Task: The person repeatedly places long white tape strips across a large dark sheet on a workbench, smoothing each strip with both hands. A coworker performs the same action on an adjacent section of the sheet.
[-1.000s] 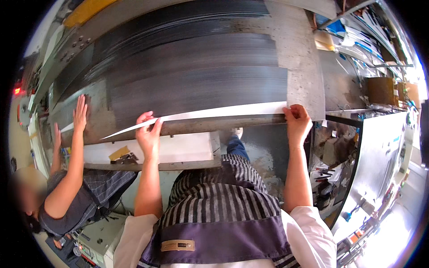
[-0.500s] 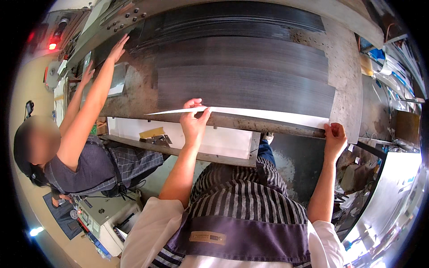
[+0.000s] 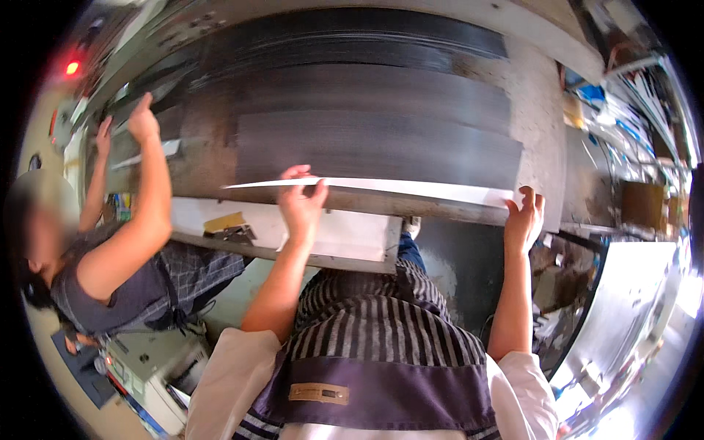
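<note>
A long, narrow white strip (image 3: 411,188) runs along the near edge of the worktable, tapering to a point at its left end. My left hand (image 3: 302,209) pinches it left of its middle, thumb in front and fingers behind. At the strip's right end is my right hand (image 3: 523,220), thumb apart from the raised fingers; the thumb is beside or touching the strip, which I cannot tell exactly. Just beyond the strip lie overlapping long dark grey sheets (image 3: 374,139), spread lengthwise across the table.
The brown, stained worktable (image 3: 541,139) has an open drawer-like tray (image 3: 359,236) under its front edge. On the left a co-worker (image 3: 125,271) reaches over the table with both hands raised. Cluttered shelves (image 3: 631,110) stand right, and a grey-white machine (image 3: 150,370) stands lower left.
The view has shifted, so the table sits slightly further left. My right fingers have spread from their pinch at the strip's end. The co-worker's arms have drawn back from the far side of the table.
</note>
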Tool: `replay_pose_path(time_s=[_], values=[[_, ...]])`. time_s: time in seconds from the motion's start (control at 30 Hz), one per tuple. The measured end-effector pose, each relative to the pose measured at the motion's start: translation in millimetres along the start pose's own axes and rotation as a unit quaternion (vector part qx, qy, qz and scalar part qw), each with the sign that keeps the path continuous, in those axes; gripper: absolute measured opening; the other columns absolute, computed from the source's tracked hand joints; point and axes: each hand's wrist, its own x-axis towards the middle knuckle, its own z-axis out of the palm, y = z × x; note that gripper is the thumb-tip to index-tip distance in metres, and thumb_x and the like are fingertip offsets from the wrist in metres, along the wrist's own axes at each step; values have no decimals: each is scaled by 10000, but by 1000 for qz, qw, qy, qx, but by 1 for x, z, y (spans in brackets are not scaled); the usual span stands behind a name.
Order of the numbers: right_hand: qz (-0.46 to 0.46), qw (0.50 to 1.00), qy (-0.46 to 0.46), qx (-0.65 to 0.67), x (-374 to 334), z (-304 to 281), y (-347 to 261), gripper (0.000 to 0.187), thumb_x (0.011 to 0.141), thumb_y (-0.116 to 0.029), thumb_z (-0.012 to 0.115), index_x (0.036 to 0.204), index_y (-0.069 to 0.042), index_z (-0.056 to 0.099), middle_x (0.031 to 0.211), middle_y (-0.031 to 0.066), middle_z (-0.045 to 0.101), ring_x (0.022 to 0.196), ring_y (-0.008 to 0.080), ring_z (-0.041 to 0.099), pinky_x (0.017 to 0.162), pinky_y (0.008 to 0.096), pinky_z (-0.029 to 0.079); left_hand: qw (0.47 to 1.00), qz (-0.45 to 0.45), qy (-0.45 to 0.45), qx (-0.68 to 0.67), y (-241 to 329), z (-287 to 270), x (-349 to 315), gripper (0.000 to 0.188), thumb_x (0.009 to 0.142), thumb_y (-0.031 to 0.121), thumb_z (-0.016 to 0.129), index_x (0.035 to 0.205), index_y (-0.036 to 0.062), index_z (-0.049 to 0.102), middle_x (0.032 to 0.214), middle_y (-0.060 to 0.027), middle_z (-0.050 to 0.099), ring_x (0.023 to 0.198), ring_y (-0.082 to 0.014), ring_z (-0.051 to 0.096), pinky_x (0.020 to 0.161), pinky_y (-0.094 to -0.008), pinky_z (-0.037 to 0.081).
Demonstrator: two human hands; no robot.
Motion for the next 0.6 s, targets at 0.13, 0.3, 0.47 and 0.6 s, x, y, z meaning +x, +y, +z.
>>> replay_pose_path(time_s=[0.13,0.3,0.47,0.6], values=[[-267,950,-4,164,-28,12,-84,346,816,24,558,1127,-86,666,971,108,561,891,266,558,766,392,489,1000,4,22,-21,5,4,-2,203,698,38,783,828,19,627,1052,-57,610,881,-191,615,759,-311,505],[-418,886,-66,192,-54,30,-154,388,710,-137,734,1096,-153,695,981,69,536,841,242,560,761,372,485,1000,10,17,-19,6,-4,0,228,703,39,776,867,14,620,1024,-54,597,862,-194,600,754,-307,486],[-410,888,-53,203,-55,35,-154,323,731,-137,717,1054,-151,710,951,49,528,835,223,553,751,362,474,986,-164,-10,-34,-23,-61,32,179,748,159,796,751,5,704,1095,-25,557,883,-116,563,734,-265,465],[-407,892,-62,186,-55,38,-155,300,758,-140,705,1058,-149,712,936,47,512,822,221,546,741,369,474,993,-118,-7,-28,-87,-84,47,162,714,104,810,765,-11,708,1091,-25,527,938,-121,576,734,-266,511]])
